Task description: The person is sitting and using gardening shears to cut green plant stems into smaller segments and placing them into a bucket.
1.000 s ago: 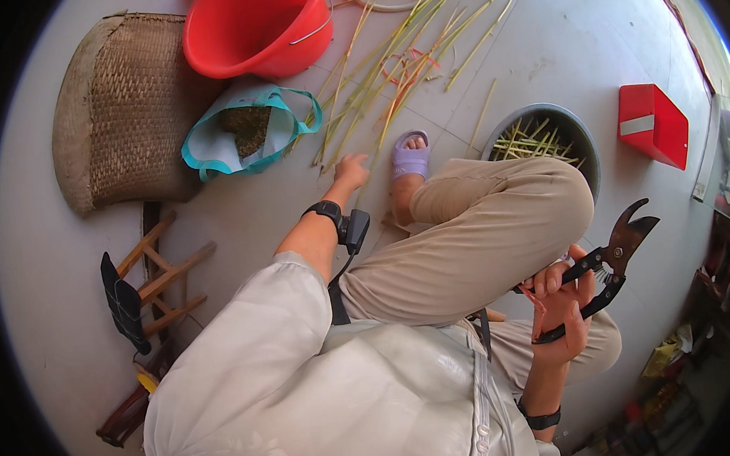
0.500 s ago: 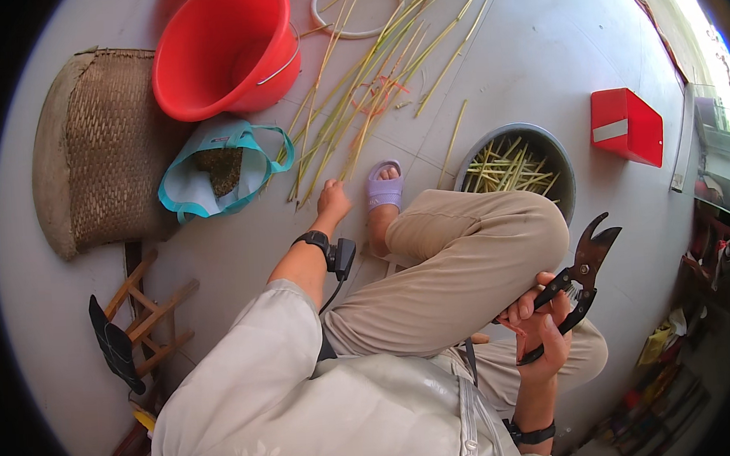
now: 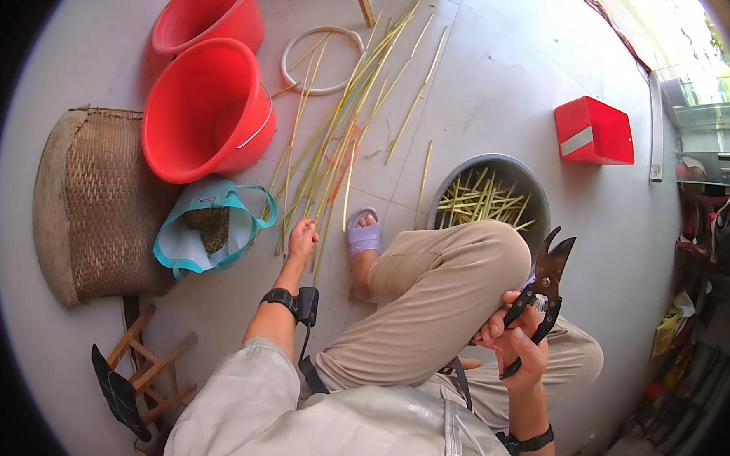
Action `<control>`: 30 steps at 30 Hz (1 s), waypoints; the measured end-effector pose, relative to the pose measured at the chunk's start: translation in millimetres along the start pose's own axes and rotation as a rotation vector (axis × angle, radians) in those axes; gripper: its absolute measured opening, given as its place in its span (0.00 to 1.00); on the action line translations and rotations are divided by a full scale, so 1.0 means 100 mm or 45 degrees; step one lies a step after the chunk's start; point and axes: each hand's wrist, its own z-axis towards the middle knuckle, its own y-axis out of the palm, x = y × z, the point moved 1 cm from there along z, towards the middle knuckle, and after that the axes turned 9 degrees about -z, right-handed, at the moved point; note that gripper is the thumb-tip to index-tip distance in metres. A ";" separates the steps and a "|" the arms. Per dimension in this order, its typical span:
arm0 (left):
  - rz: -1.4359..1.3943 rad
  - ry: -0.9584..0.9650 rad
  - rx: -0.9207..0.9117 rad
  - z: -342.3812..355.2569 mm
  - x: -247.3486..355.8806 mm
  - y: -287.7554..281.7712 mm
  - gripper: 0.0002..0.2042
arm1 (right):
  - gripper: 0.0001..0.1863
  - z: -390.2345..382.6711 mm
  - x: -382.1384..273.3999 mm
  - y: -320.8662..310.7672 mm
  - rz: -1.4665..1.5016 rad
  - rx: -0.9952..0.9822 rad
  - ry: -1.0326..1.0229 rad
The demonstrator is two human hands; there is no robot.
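Left arm (image 3: 271, 325) reaches forward, nearly straight, past the raised knee (image 3: 498, 250). Left hand (image 3: 303, 239) low near the floor (image 3: 536, 29), fingers bent in, at the near ends of the stalks (image 3: 373, 71). Can't tell whether it pinches one. Black band and small box (image 3: 307, 305) on that wrist.

Right arm (image 3: 529, 401) bent, forearm coming up from the lower edge, dark band (image 3: 529, 442) on wrist. Right hand (image 3: 515, 332) beside the raised knee, grasping the pruner (image 3: 547, 275): fingers around one handle, thumb side near the other. Handles spread, blades parted and pointing up and away from the body.

Stalks lie loosely bunched lengthwise on the floor, ahead of the left hand, between bag (image 3: 239, 226) and slipper (image 3: 364, 238). Grey tub (image 3: 543, 206) just beyond the knee holds short pieces (image 3: 483, 201). Red bucket (image 3: 252, 122) stands behind the bag; red box (image 3: 574, 126) well off right.
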 end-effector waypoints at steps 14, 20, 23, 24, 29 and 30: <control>0.819 0.452 0.358 0.01 -0.07 -0.20 0.19 | 0.27 -0.03 0.03 -0.03 0.087 -0.059 0.046; 0.972 0.508 0.421 0.06 -0.35 -0.39 0.10 | 0.28 0.02 0.03 0.01 0.017 -0.045 0.030; 1.121 0.414 0.489 -0.02 -0.27 -0.32 0.09 | 0.28 0.03 0.06 -0.01 0.012 -0.025 0.009; 1.230 0.304 0.505 -0.04 -0.21 -0.28 0.12 | 0.29 0.03 0.06 0.00 -0.011 -0.016 -0.007; 1.281 0.410 0.466 0.15 -0.05 -0.30 0.31 | 0.30 0.03 0.06 0.05 -0.180 0.053 0.040; 1.331 0.408 0.449 0.21 -0.05 -0.28 0.37 | 0.30 0.04 0.06 0.06 -0.183 0.046 0.044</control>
